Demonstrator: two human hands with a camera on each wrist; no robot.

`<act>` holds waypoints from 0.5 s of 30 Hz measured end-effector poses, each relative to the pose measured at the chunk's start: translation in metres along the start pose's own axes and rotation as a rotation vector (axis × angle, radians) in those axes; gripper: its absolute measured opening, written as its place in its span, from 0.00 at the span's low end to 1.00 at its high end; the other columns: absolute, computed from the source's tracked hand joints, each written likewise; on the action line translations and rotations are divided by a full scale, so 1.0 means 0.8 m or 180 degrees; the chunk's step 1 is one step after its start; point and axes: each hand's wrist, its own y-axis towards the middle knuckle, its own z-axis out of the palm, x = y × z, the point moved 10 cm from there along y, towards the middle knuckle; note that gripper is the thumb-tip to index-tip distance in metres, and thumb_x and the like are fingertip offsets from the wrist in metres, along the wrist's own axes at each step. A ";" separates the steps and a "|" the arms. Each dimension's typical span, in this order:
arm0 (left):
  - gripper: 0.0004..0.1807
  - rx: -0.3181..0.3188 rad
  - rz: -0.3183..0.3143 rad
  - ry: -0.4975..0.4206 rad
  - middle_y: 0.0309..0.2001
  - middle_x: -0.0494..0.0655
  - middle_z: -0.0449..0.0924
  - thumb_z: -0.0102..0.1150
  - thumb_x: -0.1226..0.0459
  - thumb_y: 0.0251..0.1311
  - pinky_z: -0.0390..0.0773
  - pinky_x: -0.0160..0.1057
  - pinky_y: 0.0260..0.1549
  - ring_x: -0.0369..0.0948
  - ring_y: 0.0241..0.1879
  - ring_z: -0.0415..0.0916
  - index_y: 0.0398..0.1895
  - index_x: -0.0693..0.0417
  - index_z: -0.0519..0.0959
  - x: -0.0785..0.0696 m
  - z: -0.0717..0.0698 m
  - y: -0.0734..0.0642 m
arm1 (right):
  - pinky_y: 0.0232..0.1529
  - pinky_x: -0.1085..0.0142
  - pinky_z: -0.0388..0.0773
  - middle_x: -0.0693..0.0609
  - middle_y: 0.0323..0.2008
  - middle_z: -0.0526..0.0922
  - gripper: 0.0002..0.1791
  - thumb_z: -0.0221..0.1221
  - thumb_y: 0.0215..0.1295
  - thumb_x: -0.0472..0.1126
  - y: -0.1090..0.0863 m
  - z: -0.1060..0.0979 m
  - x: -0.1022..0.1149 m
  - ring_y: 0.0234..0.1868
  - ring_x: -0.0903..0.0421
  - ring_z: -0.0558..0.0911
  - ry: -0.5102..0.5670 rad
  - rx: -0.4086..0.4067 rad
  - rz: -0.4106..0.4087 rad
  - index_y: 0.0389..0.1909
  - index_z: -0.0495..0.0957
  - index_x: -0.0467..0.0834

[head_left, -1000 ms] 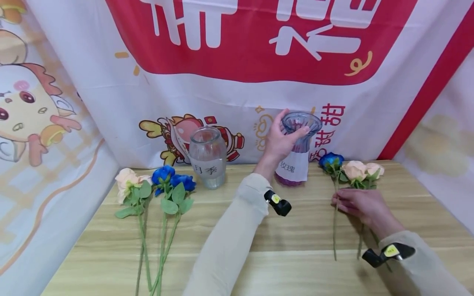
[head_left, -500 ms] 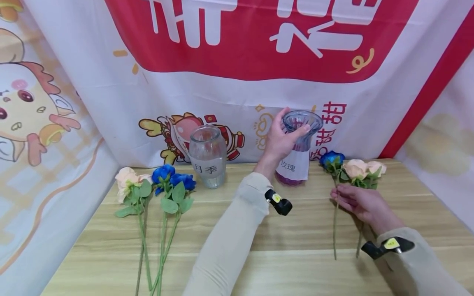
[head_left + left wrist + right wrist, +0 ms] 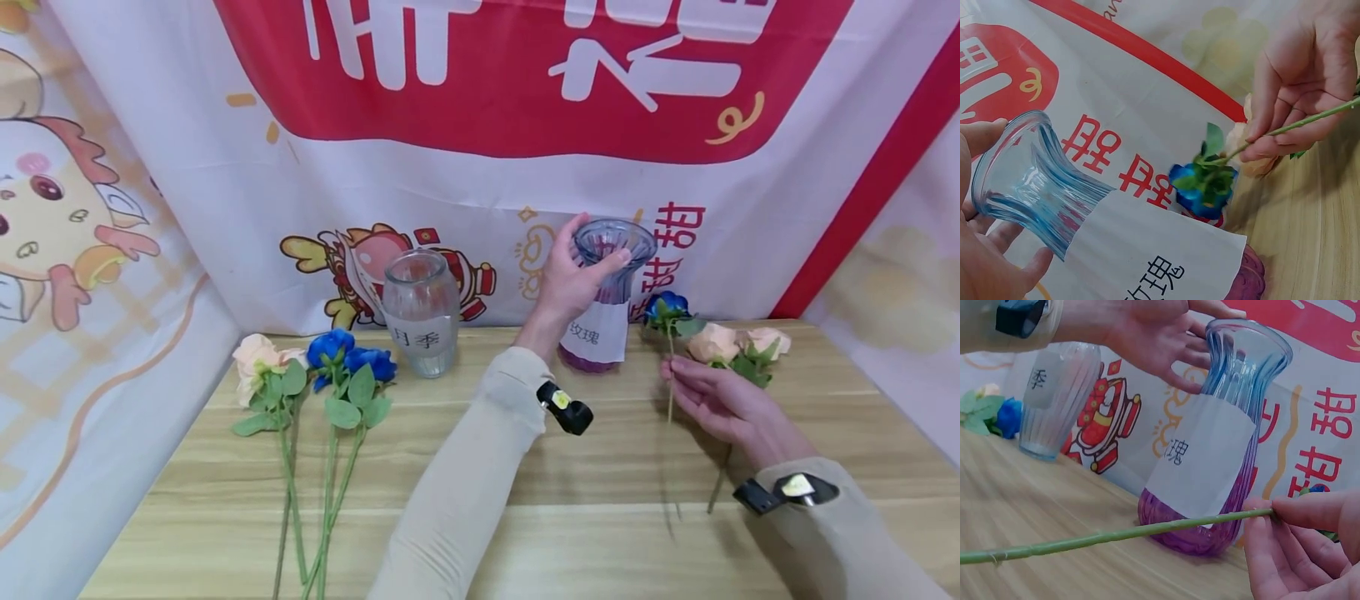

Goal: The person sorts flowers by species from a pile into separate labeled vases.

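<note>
My left hand [image 3: 566,283] holds the neck of a blue-to-purple glass vase [image 3: 617,290] near its rim. The vase stands upright on the table, with a white paper label [image 3: 1154,244] round its body. Between thumb and fingertips, my right hand [image 3: 731,408] pinches the green stem [image 3: 1110,536] of a blue artificial rose [image 3: 666,308]. That bloom is just right of the vase, slightly raised, and appears as a blurred blue flower [image 3: 1207,190] in the left wrist view. Beyond the right hand lie peach flowers [image 3: 716,343], their stems partly hidden by it.
A clear glass vase [image 3: 422,296], also labelled, stands left of the held one. Further left, peach flowers [image 3: 258,371] and blue flowers [image 3: 371,365] lie on the wooden table [image 3: 585,550]. A printed cloth [image 3: 480,192] hangs close behind the vases.
My right hand has lifted the blue rose off the table and moved slightly left and up with it, away from the peach flowers. My left hand keeps its hold on the vase.
</note>
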 end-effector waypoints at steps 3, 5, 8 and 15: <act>0.45 -0.0010 0.0000 0.0016 0.75 0.49 0.73 0.75 0.55 0.63 0.82 0.54 0.65 0.51 0.73 0.73 0.81 0.28 0.63 0.001 0.000 0.000 | 0.56 0.66 0.87 0.47 0.45 0.93 0.12 0.55 0.80 0.33 -0.003 0.006 0.006 0.48 0.56 0.91 0.0060 0.0032 -0.0104 0.46 0.89 0.42; 0.45 -0.0027 0.0010 0.0039 0.75 0.49 0.74 0.75 0.54 0.63 0.81 0.54 0.66 0.51 0.73 0.73 0.81 0.28 0.63 0.001 0.000 -0.001 | 0.57 0.66 0.87 0.46 0.46 0.92 0.12 0.56 0.80 0.32 -0.005 0.012 0.011 0.49 0.55 0.91 0.0164 0.0058 -0.0188 0.47 0.88 0.42; 0.45 -0.0047 0.0016 0.0060 0.75 0.48 0.74 0.75 0.54 0.63 0.81 0.54 0.66 0.51 0.74 0.73 0.81 0.28 0.63 0.001 -0.001 0.000 | 0.57 0.65 0.88 0.46 0.46 0.92 0.11 0.56 0.79 0.31 -0.008 0.021 0.021 0.48 0.53 0.92 0.0267 0.0103 -0.0323 0.47 0.87 0.42; 0.45 -0.0024 0.0008 0.0059 0.75 0.49 0.73 0.75 0.54 0.63 0.81 0.55 0.65 0.51 0.72 0.73 0.81 0.28 0.63 0.002 -0.001 0.000 | 0.55 0.63 0.89 0.45 0.45 0.93 0.10 0.58 0.78 0.31 -0.021 0.039 0.049 0.47 0.52 0.92 0.0553 0.0170 -0.0627 0.46 0.89 0.39</act>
